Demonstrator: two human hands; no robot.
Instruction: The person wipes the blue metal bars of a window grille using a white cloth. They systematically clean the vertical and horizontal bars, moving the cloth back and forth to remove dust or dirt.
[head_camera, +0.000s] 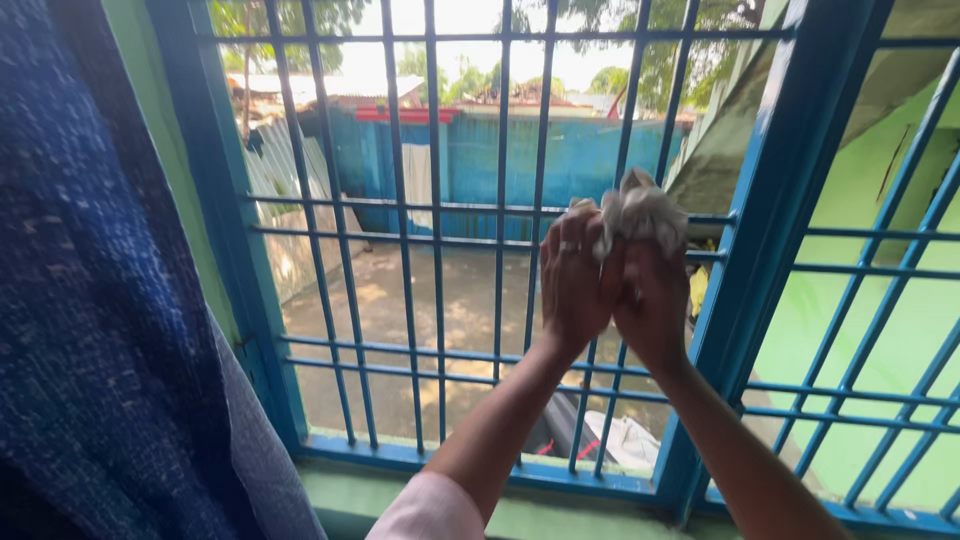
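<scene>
My left hand (575, 280) and my right hand (655, 300) are raised together in front of a blue metal window grille (435, 210). Both clutch one crumpled grey-white cloth (640, 212), which bunches above my fingers and presses against the bars near a thick blue upright post (760, 250). A ring shows on a finger of my left hand. My forearms rise from the bottom of the view, the left one ending in a pale pink sleeve (430, 510).
A dark blue woven curtain (90, 300) hangs at the left beside the green wall. A green sill (540, 515) runs under the grille. Outside lie a dirt yard, a blue metal fence (520, 160) and trees. Another grille panel (880, 300) stands at the right.
</scene>
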